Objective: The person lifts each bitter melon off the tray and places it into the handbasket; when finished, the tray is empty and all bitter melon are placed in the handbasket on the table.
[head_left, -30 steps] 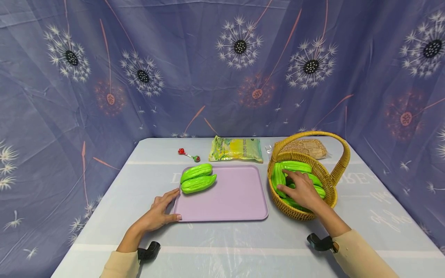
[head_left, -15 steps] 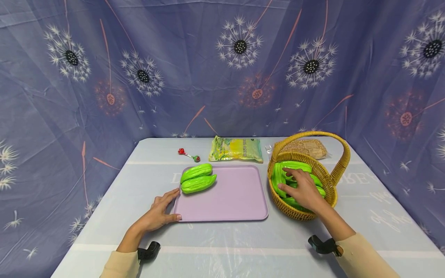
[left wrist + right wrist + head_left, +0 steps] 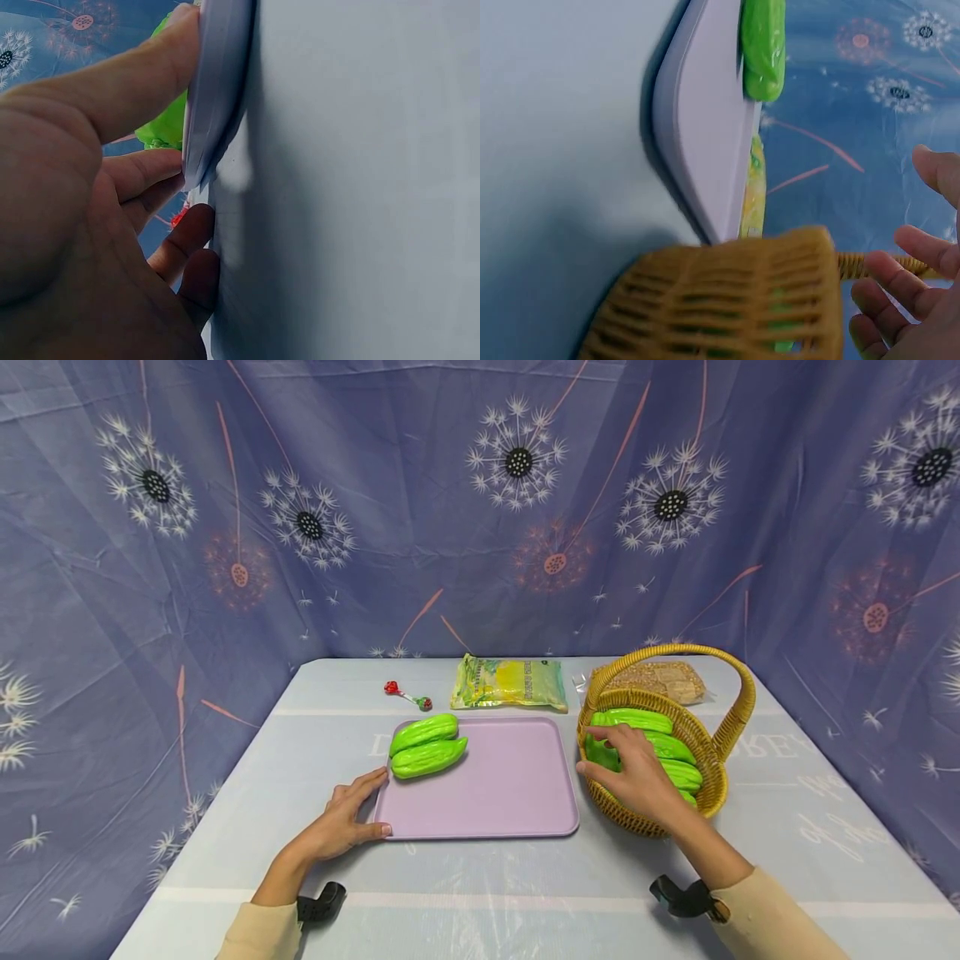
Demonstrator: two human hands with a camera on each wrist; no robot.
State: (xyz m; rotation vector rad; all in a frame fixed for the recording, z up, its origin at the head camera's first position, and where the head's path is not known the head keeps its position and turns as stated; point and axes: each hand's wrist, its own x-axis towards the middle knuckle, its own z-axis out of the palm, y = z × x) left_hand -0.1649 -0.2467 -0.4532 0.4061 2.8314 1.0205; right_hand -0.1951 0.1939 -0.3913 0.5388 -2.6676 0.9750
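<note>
My left hand (image 3: pixel 347 817) rests on the left edge of the lilac tray (image 3: pixel 510 777), thumb and fingers spread; the left wrist view shows thumb and a fingertip against the tray's rim. Two bright green bitter melons (image 3: pixel 429 758) lie side by side at the tray's back left. My right hand (image 3: pixel 637 777) is over the left side of the wicker basket (image 3: pixel 716 777), fingers apart. Nothing is seen between its fingers in the right wrist view. Several more bitter melons (image 3: pixel 670 747) lie in the basket, some partly hidden beneath this hand.
Behind the tray lie a yellow-green packet (image 3: pixel 510 682) and a pair of red and green wrapped lollipops (image 3: pixel 408 695). A clear bag of brown food (image 3: pixel 660 679) is behind the basket. The tall basket handle (image 3: pixel 738 710) arches over the basket's back. A patterned curtain (image 3: pixel 450 527) hangs behind.
My right hand has shifted left toward the basket's left rim. The upright melon along that side no longer shows as before, and more melons show to the right. My left hand has stayed still.
</note>
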